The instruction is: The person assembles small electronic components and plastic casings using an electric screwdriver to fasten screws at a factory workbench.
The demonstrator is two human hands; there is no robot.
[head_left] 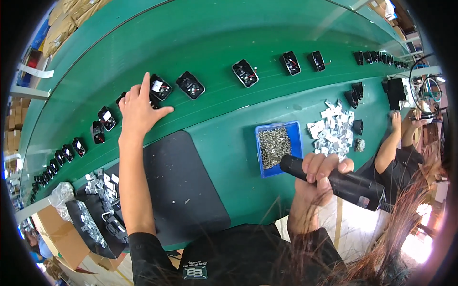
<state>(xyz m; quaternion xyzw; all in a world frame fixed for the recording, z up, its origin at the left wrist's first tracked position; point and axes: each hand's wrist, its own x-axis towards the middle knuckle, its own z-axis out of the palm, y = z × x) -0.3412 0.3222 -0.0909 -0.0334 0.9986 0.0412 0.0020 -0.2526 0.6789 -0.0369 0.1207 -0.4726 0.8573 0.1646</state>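
Note:
My left hand [139, 108] reaches over the green belt [210, 52] with thumb and index finger spread apart. Beneath and beside its fingers are black plastic housings, partly covered by the hand; one housing [161, 87] with a white label lies just past the fingertips. Another black housing [191, 85] sits to its right, with wires and small parts inside. In front of my body, my right hand [317, 177] is wrapped round a black cylindrical electric screwdriver [355, 188]. Its narrower end points left, over the near edge of a blue bin [259, 155] filled with small metal screws.
More housings [244, 73] stand in a line along the belt. A black mat [183, 190] covers the near bench. Silver metal plates [331, 128] are heaped right of the bin, others [102, 183] at left by a cardboard box [59, 233]. A co-worker [396, 152] works at right.

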